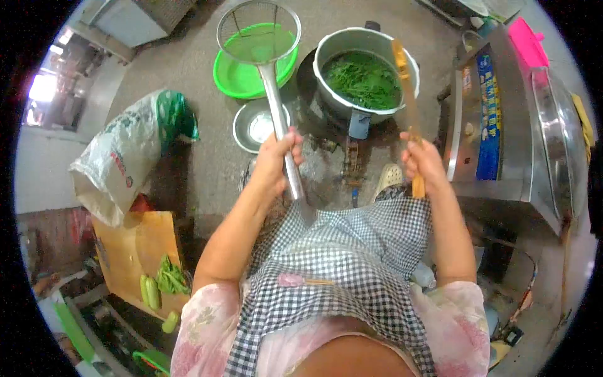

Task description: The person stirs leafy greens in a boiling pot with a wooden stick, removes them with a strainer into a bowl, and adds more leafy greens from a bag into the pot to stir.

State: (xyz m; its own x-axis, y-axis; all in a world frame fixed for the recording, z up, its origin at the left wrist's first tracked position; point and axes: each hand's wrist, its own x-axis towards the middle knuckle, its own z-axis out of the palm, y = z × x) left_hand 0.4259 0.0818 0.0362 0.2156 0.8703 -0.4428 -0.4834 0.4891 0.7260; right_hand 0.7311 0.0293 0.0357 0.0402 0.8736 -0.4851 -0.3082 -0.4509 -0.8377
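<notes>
Underfoot, a grey floor (195, 50). Along the right, a stainless-steel appliance (468, 125) with a blue label strip. Wearing a black-and-white checked apron (364, 239). At the left, a white and green sack (125, 151) on its side, open end towards a wooden board (122, 251). Straight ahead, a deep metal pot (355, 41), open at the top, with dark-green leaves (361, 78) in water. Left of the pot, a bright green basin (220, 78).

Held in the left hand (276, 160), a long-handled strainer (271, 88), mesh head overlapping the basin in view; fingers curled tightly round its metal handle. Held in the right hand (423, 162), a wooden utensil (408, 103), fingers closed round its shaft, far end crossing the pot's right rim in view; cannot tell whether touching it. Nearer than the basin, a steel bowl (240, 133) on the floor, partly behind the strainer handle. Beyond the apron's hem, a pale shoe (391, 178) with holes. On the board, leafy greens (171, 276) just beside long pale-green vegetables (151, 292).
</notes>
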